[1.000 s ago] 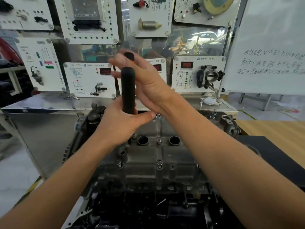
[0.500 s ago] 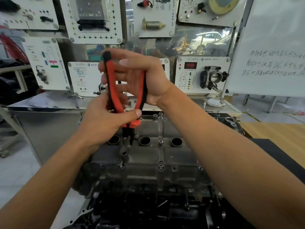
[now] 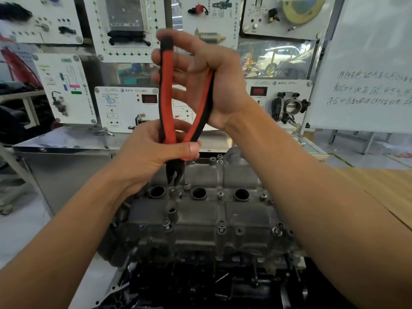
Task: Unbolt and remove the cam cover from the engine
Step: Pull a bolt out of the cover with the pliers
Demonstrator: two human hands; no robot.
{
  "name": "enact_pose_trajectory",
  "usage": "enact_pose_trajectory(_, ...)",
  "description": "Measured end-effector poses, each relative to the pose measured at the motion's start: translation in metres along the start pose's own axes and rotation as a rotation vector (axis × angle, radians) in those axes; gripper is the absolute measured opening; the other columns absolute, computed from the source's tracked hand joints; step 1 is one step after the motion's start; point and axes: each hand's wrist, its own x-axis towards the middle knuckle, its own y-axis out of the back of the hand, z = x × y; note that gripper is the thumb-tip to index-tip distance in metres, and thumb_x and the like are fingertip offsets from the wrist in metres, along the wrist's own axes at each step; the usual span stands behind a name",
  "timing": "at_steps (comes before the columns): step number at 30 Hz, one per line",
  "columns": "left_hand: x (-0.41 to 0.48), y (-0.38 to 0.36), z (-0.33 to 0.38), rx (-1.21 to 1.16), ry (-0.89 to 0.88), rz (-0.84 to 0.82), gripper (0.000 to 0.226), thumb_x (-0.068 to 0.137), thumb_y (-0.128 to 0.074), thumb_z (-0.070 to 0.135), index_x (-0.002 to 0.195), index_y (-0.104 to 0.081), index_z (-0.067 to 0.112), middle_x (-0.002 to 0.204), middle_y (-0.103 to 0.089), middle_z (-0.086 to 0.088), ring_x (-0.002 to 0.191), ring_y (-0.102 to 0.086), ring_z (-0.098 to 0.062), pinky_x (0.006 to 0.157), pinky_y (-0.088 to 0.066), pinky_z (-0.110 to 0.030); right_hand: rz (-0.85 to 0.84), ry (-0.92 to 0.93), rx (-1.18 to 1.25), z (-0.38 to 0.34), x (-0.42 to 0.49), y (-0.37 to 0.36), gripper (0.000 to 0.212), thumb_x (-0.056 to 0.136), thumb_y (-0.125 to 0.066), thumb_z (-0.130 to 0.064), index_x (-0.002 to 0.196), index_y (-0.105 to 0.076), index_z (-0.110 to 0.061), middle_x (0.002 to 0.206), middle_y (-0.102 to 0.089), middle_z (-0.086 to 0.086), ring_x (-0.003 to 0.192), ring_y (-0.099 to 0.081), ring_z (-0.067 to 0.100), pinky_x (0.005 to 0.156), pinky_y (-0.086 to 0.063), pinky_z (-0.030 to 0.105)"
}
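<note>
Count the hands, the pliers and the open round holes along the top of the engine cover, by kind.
Hands: 2, left hand and right hand
Pliers: 1
Round holes: 3
Total: 6

Whiteboard [image 3: 367, 63] right; throttle body [image 3: 289, 105] on display panel [image 3: 296, 85] beside it.

Person, two arms.
Left forearm [image 3: 66, 230]: bare to the picture's edge.
Right forearm [image 3: 312, 197]: bare likewise, with creases at the wrist.
Left grip [image 3: 147, 152]: bare hand; thumbnail [image 3: 193, 148] short and rounded, thumb knuckle creased.
Right grip [image 3: 211, 81]: bare hand; palm folds show near the wrist, nails too blurred to tell.
</note>
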Motion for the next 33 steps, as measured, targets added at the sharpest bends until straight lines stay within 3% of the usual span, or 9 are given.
enact_pose_trajectory(5,0.012,-0.031,0.02,0.132,-0.123,0.053,0.058,0.057,-0.092,0.028,0.106,-0.065,0.012,0.08,-0.073,-0.009,0.065,-0.07,-0.017,0.061,-0.059,-0.028,0.257,0.139,-0.014,-0.034,-0.018,0.003,0.05,0.069,-0.043,-0.006,0.118,-0.054,0.0,0.089,-0.064,0.013,0.081,-0.062,0.029,0.075,-0.051,0.041)
enact_pose_trajectory(9,0.018,-0.088,0.026,0.402,-0.263,0.075,0.05,0.069,-0.087,0.043,0.104,-0.057,0.024,0.075,-0.06,0.01,0.058,-0.058,0.002,0.055,-0.046,-0.011,0.52,0.202,0.027,-0.07,-0.068,0.03,0.032,0.08,-0.039,-0.006,0.108,-0.054,-0.004,0.087,-0.061,0.011,0.076,-0.059,0.028,0.07,-0.049,0.037)
enact_pose_trajectory(12,0.015,-0.147,0.025,0.408,-0.338,-0.023,0.052,0.072,-0.086,0.042,0.109,-0.055,0.024,0.089,-0.066,0.01,0.072,-0.064,-0.003,0.067,-0.053,-0.022,0.802,0.215,0.043,-0.093,-0.12,0.054,0.019,0.08,-0.043,-0.011,0.097,-0.052,-0.01,0.08,-0.059,0.007,0.067,-0.056,0.024,0.064,-0.047,0.03)
enact_pose_trajectory(15,0.013,-0.207,0.024,0.4,-0.394,-0.191,0.04,0.073,-0.087,0.035,0.102,-0.067,0.015,0.084,-0.072,0.0,0.075,-0.068,-0.018,0.074,-0.056,-0.041,1.077,0.263,0.064,-0.116,-0.18,0.079,0.007,0.081,-0.05,-0.015,0.087,-0.048,-0.013,0.071,-0.054,0.006,0.059,-0.05,0.022,0.058,-0.044,0.027)
enact_pose_trajectory(18,0.008,-0.27,0.024,0.41,-0.445,-0.374,0.036,0.074,-0.085,0.036,0.09,-0.07,0.009,0.071,-0.066,-0.009,0.06,-0.058,-0.016,0.06,-0.044,-0.032,1.284,0.317,0.031,-0.145,-0.243,0.099,0.018,0.088,-0.056,-0.026,0.076,-0.046,-0.015,0.063,-0.053,0.003,0.055,-0.051,0.02,0.057,-0.042,0.026)
enact_pose_trajectory(21,-0.006,-0.341,0.03,0.408,-0.47,-0.525,0.032,0.076,-0.084,0.038,0.08,-0.067,0.011,0.056,-0.045,0.002,0.047,-0.034,-0.006,0.05,-0.024,-0.023,1.417,0.351,-0.044,-0.18,-0.312,0.113,0.028,0.091,-0.061,-0.033,0.072,-0.047,-0.017,0.061,-0.053,0.002,0.052,-0.053,0.019,0.056,-0.045,0.024)
enact_pose_trajectory(25,-0.034,-0.435,0.027,0.407,-0.476,-0.72,0.038,0.078,-0.082,0.042,0.064,-0.051,0.025,0.053,-0.042,0.009,0.043,-0.042,-0.004,0.043,-0.026,-0.018,1.603,0.176,-0.317,-0.226,-0.414,0.124,0.024,0.09,-0.068,-0.029,0.081,-0.053,-0.013,0.062,-0.058,0.003,0.058,-0.062,0.022,0.062,-0.054,0.031)
enact_pose_trajectory(28,-0.076,-0.501,0.016,0.449,-0.447,-0.898,0.029,0.077,-0.081,0.049,0.085,-0.061,0.028,0.067,-0.051,0.012,0.056,-0.048,-0.002,0.049,-0.028,-0.016,1.793,-0.01,-0.446,-0.242,-0.5,0.128,0.025,0.089,-0.07,-0.031,0.094,-0.059,-0.01,0.069,-0.066,0.006,0.066,-0.07,0.023,0.07,-0.056,0.037)
enact_pose_trajectory(33,-0.152,-0.574,-0.014,0.435,-0.345,-1.138,0.048,0.075,-0.078,0.056,0.107,-0.062,0.024,0.083,-0.062,0.008,0.074,-0.061,-0.009,0.06,-0.049,-0.024,2.022,-0.22,-0.381,-0.238,-0.611,0.126,0.029,0.092,-0.065,-0.035,0.101,-0.061,-0.007,0.08,-0.072,0.011,0.069,-0.072,0.026,0.07,-0.058,0.038)
